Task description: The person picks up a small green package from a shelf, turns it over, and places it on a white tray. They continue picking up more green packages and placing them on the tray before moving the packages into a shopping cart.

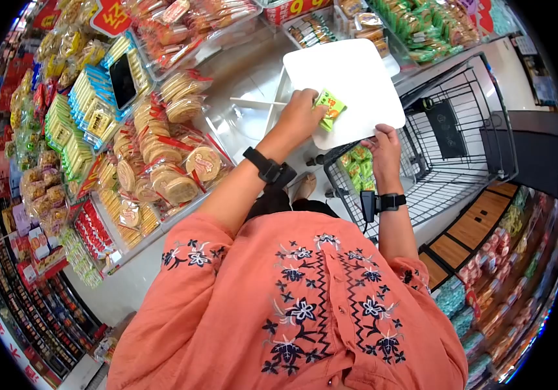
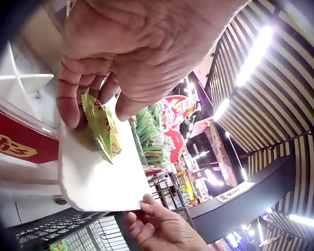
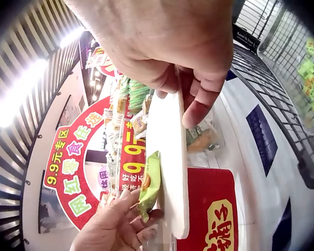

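My left hand (image 1: pixel 297 119) pinches a small green-and-yellow snack packet (image 1: pixel 332 110) between thumb and fingers. Beneath the packet is a flat white board (image 1: pixel 360 71) with rounded corners. In the left wrist view the packet (image 2: pixel 102 128) overlaps the board's white face. At the board's near right corner, my right hand (image 1: pixel 386 148) grips the edge. The right wrist view shows the board (image 3: pixel 170 157) edge-on, thumb on one side and fingers on the other, with the packet (image 3: pixel 150 183) close against its face.
A wire shopping cart (image 1: pixel 464 123) stands to the right, with green packets (image 1: pixel 358 170) in it. On the left, a display counter carries round wrapped crackers (image 1: pixel 175 185), blue packs (image 1: pixel 90 107) and a black phone (image 1: pixel 123 81). White dividers (image 1: pixel 253 103) cross an open bin ahead.
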